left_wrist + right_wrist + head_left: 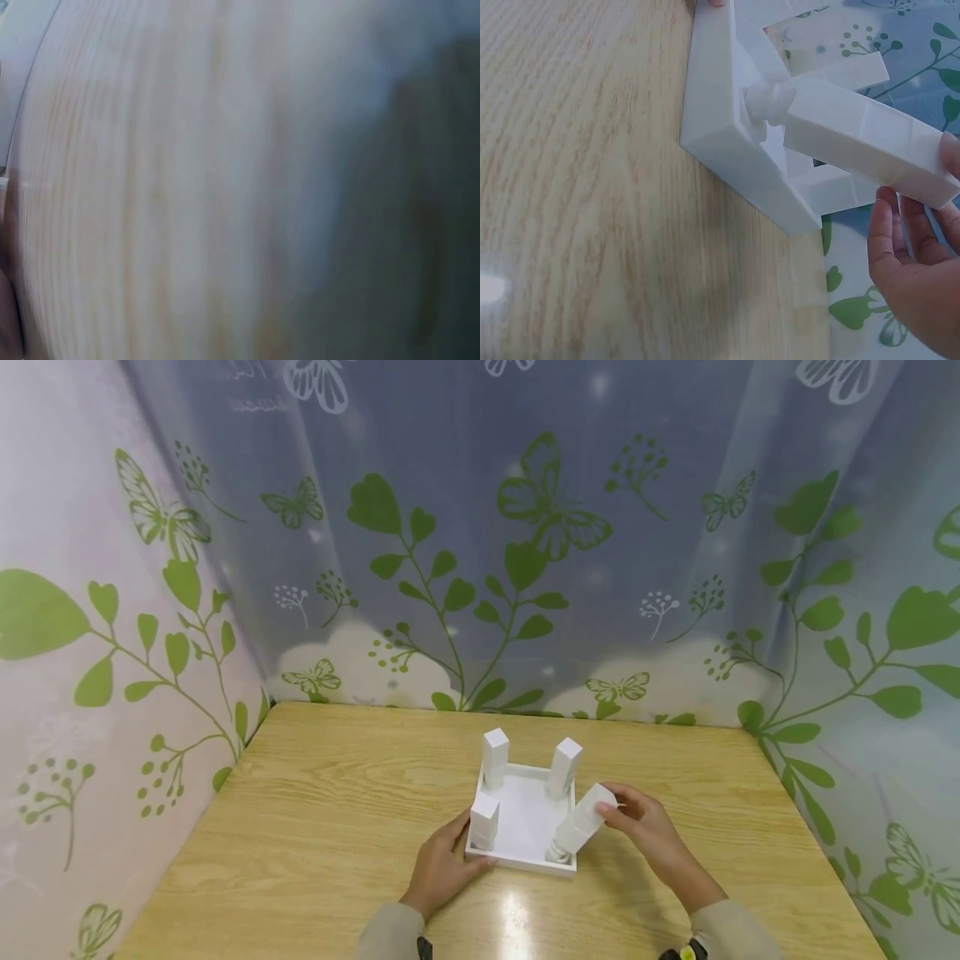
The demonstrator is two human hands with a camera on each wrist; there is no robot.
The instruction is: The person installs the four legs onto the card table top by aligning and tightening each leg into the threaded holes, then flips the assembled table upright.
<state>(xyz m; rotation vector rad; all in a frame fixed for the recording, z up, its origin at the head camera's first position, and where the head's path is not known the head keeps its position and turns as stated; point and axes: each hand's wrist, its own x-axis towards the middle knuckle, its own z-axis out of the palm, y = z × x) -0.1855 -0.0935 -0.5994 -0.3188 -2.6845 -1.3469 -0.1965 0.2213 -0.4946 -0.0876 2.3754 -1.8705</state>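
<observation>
A white square piece with a low rim [525,864], like a shallow tray, lies on the table. Three white square legs stand upright at its corners: back left [495,760], back right [565,768] and front left [485,821]. At the front right corner, a fourth white leg [587,818] leans outward to the right. Its narrow, ridged, screw-like end [771,103] is at the corner. My right hand [648,831] pinches this leg's upper end between thumb and fingers. My left hand [446,868] grips the tray's front left corner, thumb along the front rim.
The wooden table [337,802] carries the white piece near its middle. Behind and on both sides hangs a curtain [465,527] printed with leaves and butterflies. The left wrist view is mostly blurred table surface.
</observation>
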